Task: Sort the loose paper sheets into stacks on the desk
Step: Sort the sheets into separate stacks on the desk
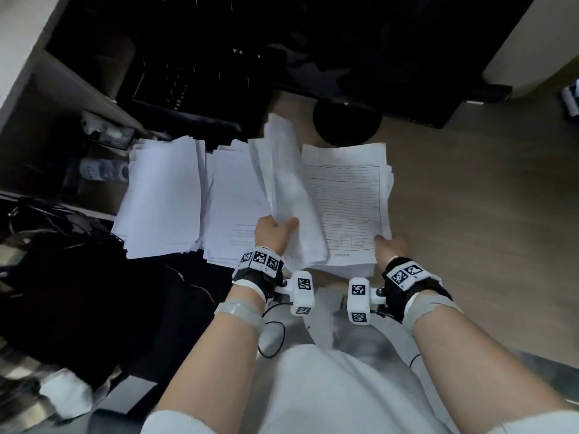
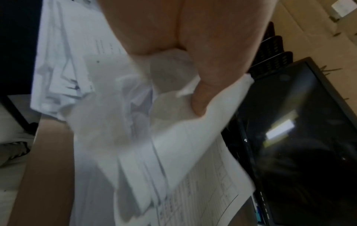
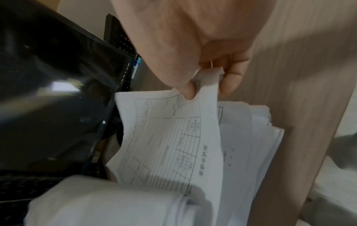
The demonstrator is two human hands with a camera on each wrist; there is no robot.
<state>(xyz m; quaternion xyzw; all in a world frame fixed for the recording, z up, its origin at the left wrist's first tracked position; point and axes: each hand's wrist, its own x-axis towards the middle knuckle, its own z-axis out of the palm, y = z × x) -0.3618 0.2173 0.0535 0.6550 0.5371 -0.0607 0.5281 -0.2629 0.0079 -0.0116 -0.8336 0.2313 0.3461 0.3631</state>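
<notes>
My left hand (image 1: 275, 230) grips a thick bundle of white sheets (image 1: 286, 183), lifted and tilted above the desk; the left wrist view shows my thumb (image 2: 201, 104) pressed on that bundle (image 2: 119, 122). My right hand (image 1: 388, 245) pinches the near right corner of a printed form sheet (image 1: 347, 202) with ruled table lines, which lies on top of a paper stack (image 1: 351, 269). The right wrist view shows thumb and finger (image 3: 188, 90) pinching the form (image 3: 170, 145). Two more stacks lie to the left: a far-left stack (image 1: 163, 195) and a middle stack (image 1: 235, 211).
A dark monitor (image 3: 54, 99) on a round black base (image 1: 346, 123) and a keyboard (image 1: 188, 79) stand behind the papers. A shelf with a water bottle (image 1: 103, 170) is at the left. Black cables and a dark bag (image 1: 78, 277) lie at the lower left. Wood desk surface (image 1: 470, 198) extends right.
</notes>
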